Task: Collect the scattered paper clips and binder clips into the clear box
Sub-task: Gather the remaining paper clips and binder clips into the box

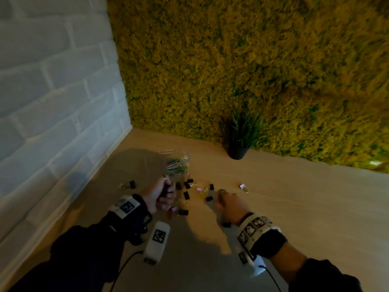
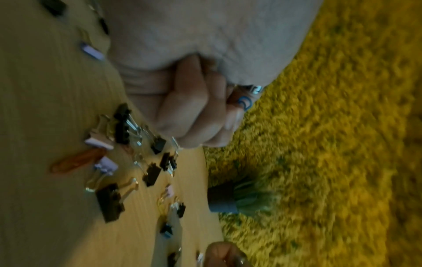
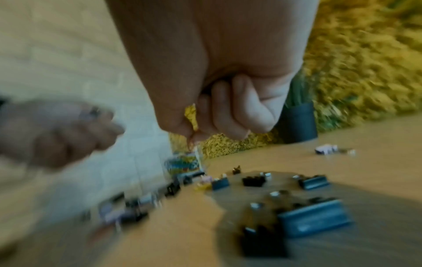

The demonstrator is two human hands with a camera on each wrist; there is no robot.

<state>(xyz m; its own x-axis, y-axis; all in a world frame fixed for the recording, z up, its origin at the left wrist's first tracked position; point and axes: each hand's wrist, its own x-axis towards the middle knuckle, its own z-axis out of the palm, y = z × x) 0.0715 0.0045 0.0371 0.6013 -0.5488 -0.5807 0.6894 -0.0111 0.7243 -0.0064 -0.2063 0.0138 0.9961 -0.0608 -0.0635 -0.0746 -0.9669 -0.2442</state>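
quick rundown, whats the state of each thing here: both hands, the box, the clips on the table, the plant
left hand: fingers curled, grip on small clips, a blue paper clip shows at the fingertips
right hand: fingers curled, what it holds is too blurred to tell
clear box: open, upright, partly filled with coloured paper clips
binder clips: scattered loose on the table
potted plant: upright against the moss wall

Potted plant (image 1: 242,138) — moss wall (image 1: 252,60) behind.
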